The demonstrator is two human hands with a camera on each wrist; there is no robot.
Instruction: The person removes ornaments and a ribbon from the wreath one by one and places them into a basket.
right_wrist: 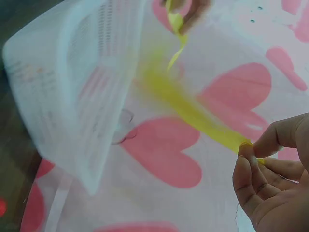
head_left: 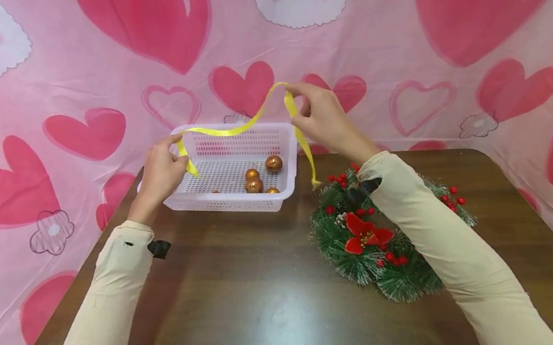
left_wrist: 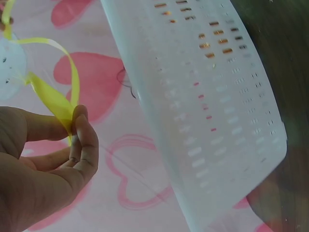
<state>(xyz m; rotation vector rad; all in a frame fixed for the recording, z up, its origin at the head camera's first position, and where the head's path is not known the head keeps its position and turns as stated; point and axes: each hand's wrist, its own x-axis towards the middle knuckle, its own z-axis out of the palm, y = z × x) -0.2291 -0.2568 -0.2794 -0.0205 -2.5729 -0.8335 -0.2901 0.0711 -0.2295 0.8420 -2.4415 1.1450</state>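
A yellow ribbon [head_left: 229, 131] sags in the air between both hands, above a white perforated plastic basket [head_left: 228, 204]. My left hand [head_left: 160, 172] pinches it near one end, and a short tail hangs below the fingers. Higher up, my right hand [head_left: 324, 116] pinches the ribbon between thumb and fingers; a longer tail drops toward the table. In the left wrist view, the left hand [left_wrist: 53, 159] holds the ribbon beside the basket's wall. The right wrist view shows the right hand [right_wrist: 275, 169] gripping the ribbon, partly blurred.
Several shiny copper-coloured balls [head_left: 254, 185] lie in the basket. A green wreath [head_left: 341, 251] with red berries and a red flower [head_left: 363, 235] lies on the brown wooden table [head_left: 250, 292], partly under the right forearm. A pink heart-patterned cloth [head_left: 375, 43] hangs behind.
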